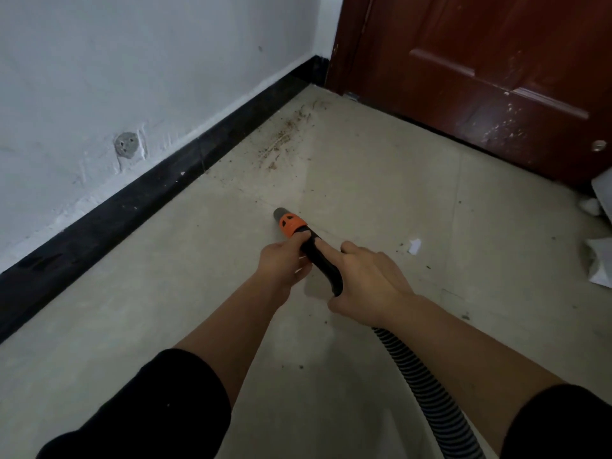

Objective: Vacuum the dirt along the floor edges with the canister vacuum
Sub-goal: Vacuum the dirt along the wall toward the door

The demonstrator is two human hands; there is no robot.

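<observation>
A: Vacuum handle (319,260), where was it logged?
B: Mid-frame, held low over the floor (198,309) and aimed toward the baseboard (132,210) and the far corner. An orange collar (291,225) was noted at its front, with the grey nozzle tip (280,213) just beyond. Whether the tip touched the floor could not be told
A: Grip state?
B: Both hands were closed on it. The left hand (283,260) was wrapped round the front, just behind the collar, fingers curled over the top. The right hand (371,283) was clasped round the rear, index finger laid straight along the top
A: Hose?
B: The ribbed hose (424,385) was seen running from under the right hand down to the bottom edge
A: Dirt?
B: Brown dirt (281,137) was strewn beside the baseboard near the door corner, well apart from the tip. Stray specks were marked nearer the hands
A: Background, quick
B: A white wall (132,77) with a round patched hole (126,145) above the baseboard was tagged. A red-brown door (480,77), flecked pale low down, was tagged top right, a metal knob (598,145) near its lower edge. A paper scrap (414,246) was logged right of the right hand; crumpled white items (601,263) at the right edge could not be identified. Black sleeves (165,409) were noted on both arms
</observation>
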